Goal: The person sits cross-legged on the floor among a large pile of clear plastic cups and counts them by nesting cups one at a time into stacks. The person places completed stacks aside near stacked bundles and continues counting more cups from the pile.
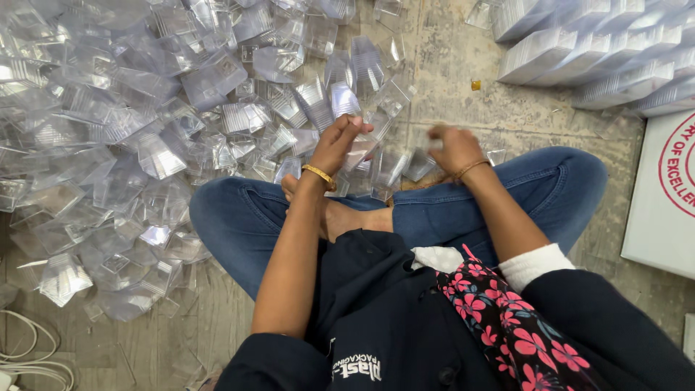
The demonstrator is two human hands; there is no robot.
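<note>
A: What lies on the left?

B: A loose pile of clear plastic trays (130, 123) spread over the floor (449, 80), reaching to the person's crossed legs.

A: And the left hand (337, 141)?

B: It is closed round one clear tray (360, 148), thumb over the top, just above the near edge of the pile.

A: How would that tray handle?

B: I'd judge it very light, thin and springy, slick to the touch, and easy to crease. Best pinched at the rim or a corner, not squeezed across the middle.

A: The right hand (455, 148)?

B: Blurred, knuckles up, fingers curled down among trays by the knee; whether it grips one I cannot tell.

A: Further right?

B: Neat stacks of trays (601, 58), and a white box (662, 203).
</note>
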